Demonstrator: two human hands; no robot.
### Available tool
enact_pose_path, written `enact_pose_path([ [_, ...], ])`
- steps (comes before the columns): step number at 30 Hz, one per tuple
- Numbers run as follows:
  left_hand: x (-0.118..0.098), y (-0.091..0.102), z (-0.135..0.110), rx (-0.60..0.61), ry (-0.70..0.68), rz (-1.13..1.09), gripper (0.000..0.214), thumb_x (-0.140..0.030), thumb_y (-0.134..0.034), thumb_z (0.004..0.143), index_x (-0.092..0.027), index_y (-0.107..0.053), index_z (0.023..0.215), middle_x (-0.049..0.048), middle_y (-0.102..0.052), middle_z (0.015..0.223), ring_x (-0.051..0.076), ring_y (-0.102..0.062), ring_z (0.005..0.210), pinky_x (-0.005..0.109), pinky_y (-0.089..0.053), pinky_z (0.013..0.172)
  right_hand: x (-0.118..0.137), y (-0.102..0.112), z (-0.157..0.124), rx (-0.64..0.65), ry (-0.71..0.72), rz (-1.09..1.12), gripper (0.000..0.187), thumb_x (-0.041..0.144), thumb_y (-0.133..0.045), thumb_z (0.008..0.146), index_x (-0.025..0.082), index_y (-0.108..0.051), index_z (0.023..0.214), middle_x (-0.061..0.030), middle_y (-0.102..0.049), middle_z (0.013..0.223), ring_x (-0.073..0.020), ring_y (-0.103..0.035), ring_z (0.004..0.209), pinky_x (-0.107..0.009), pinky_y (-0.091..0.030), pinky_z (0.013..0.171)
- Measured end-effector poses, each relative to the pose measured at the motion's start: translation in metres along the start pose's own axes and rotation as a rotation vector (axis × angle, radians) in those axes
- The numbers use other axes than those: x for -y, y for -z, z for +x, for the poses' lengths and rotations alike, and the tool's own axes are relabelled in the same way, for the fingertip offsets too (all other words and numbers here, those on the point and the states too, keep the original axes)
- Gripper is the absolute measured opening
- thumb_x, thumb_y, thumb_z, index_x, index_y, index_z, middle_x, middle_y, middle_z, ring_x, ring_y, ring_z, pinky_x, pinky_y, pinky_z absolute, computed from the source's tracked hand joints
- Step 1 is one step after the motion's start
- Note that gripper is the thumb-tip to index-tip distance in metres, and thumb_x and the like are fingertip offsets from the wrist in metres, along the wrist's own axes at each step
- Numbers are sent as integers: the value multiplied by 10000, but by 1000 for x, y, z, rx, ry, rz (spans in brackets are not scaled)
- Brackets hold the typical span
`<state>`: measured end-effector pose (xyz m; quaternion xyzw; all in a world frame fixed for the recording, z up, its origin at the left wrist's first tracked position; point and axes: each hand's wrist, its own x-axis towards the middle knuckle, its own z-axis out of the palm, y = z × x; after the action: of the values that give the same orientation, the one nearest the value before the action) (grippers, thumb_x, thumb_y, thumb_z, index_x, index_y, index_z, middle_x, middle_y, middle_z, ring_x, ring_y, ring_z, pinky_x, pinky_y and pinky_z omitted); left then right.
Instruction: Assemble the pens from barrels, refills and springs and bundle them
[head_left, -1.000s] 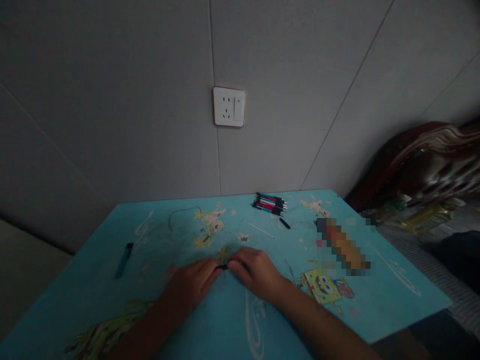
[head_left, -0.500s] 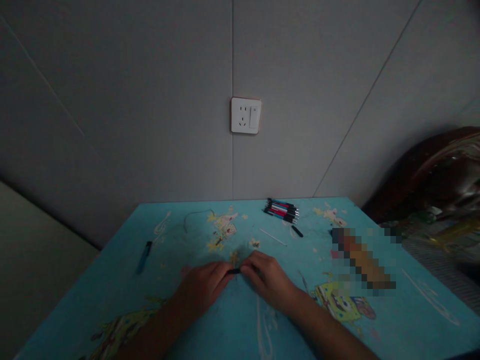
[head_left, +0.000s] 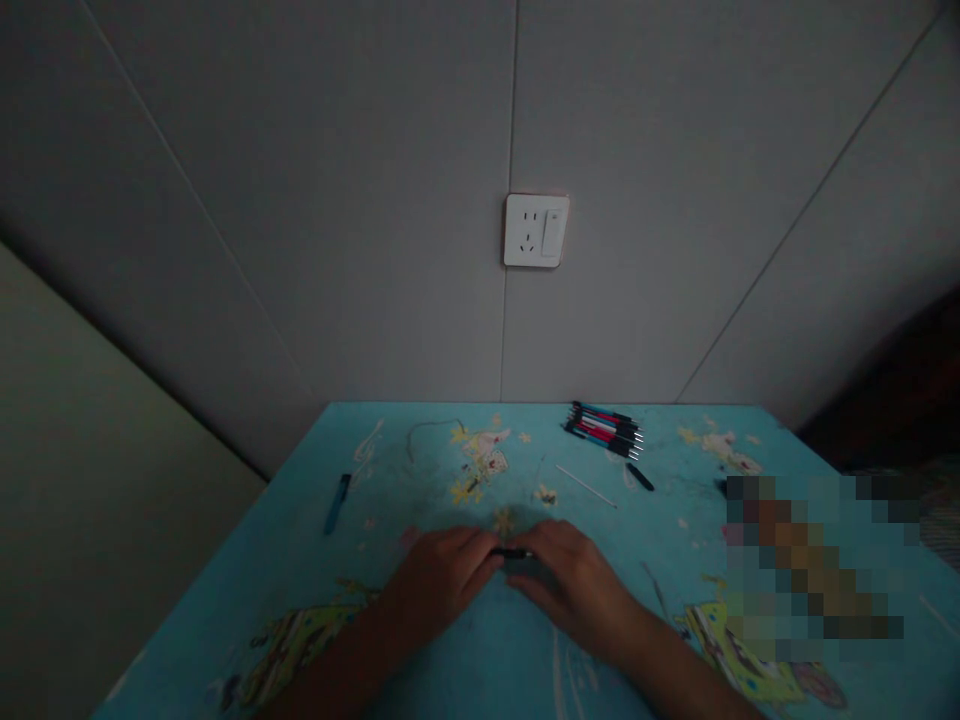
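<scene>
My left hand [head_left: 442, 578] and my right hand [head_left: 574, 577] rest side by side on the blue cartoon-printed table [head_left: 420, 670]. Their fingertips meet and pinch a small dark pen-like piece [head_left: 511, 553] between them. Both hands have their fingers curled closed. A bundle of pens [head_left: 604, 431] lies at the far edge of the table, beyond my right hand. A thin white refill [head_left: 586, 486] and a short black pen part [head_left: 640, 477] lie just in front of the bundle.
A blue pen barrel [head_left: 337, 503] lies on the table's left side. A thin wire loop [head_left: 427, 432] sits near the far edge. A white wall socket [head_left: 535, 231] is on the grey wall. A blurred patch [head_left: 814, 560] covers the table's right part.
The camera has swung to the left, so the table and socket sit further right in the picture. My hands stay together on the small dark piece.
</scene>
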<state>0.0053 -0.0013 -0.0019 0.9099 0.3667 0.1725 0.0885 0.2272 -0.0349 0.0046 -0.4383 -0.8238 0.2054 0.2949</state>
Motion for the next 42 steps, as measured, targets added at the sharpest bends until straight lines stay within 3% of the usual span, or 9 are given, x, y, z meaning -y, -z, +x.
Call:
enact_pose_path([
  [4,-2,1,-1,19,-14,16,246,-348,-456,1000,-193,-638,941,24,-662,815,190,-650,760,291,-459,672,0,-1,-1,-1,-54,-61,175,327,-518,988,228,-659,1017,-26,-700,923,-188,-627,884,-321,-435,847],
  [8,-5,-3,1,-2,-61,6,257,-347,-458,1001,-176,-650,1009,37,-666,826,196,-656,761,299,-482,676,0,-2,-1,46,-161,-118,400,341,-371,1037,198,-644,781,-23,-653,708,-170,-611,697,-304,-441,720],
  [14,-2,-4,3,2,-5,33,200,-294,-494,987,-193,-661,1031,35,-671,821,202,-667,741,297,-488,644,-3,-1,4,-20,-30,46,221,357,-586,948,232,-647,1119,-53,-697,997,-204,-637,925,-330,-482,844],
  [18,-1,-2,3,-10,-44,-5,205,-252,-481,989,-180,-671,963,36,-657,789,197,-650,741,299,-500,658,-3,1,2,-42,-38,17,186,313,-533,973,234,-669,1071,-61,-703,953,-217,-637,895,-363,-481,841],
  [25,1,-3,0,-98,-102,-96,268,-220,-485,983,-190,-626,1209,70,-699,935,225,-646,909,355,-523,820,1,3,3,30,-90,-90,252,327,-458,999,210,-668,922,-49,-677,808,-205,-622,790,-336,-458,763],
  [29,6,-3,6,-309,183,-422,234,-326,-599,923,-204,-657,1113,78,-688,1036,234,-638,983,378,-515,885,-4,0,4,-99,-139,-76,296,330,-419,1012,195,-665,917,-56,-670,806,-191,-610,762,-308,-456,725],
  [34,12,-6,16,-454,606,-1259,276,-407,-642,880,-172,-615,1022,52,-683,934,195,-684,839,396,-566,837,-8,-2,3,-211,-234,12,309,345,-418,1015,193,-663,906,-51,-677,812,-183,-624,752,-286,-459,685],
  [37,8,-5,20,-509,623,-1533,324,-375,-722,820,-175,-581,1031,30,-691,894,176,-691,820,389,-573,842,-6,-6,3,-174,-210,39,268,353,-452,1002,201,-663,938,-48,-677,830,-184,-624,750,-288,-463,687],
  [42,-1,4,19,-632,544,-1449,423,-337,-737,809,-216,-515,1148,27,-725,929,193,-694,937,372,-564,869,3,-16,2,-82,-142,45,237,364,-483,985,211,-652,919,-36,-644,769,-182,-599,716,-290,-459,675],
])
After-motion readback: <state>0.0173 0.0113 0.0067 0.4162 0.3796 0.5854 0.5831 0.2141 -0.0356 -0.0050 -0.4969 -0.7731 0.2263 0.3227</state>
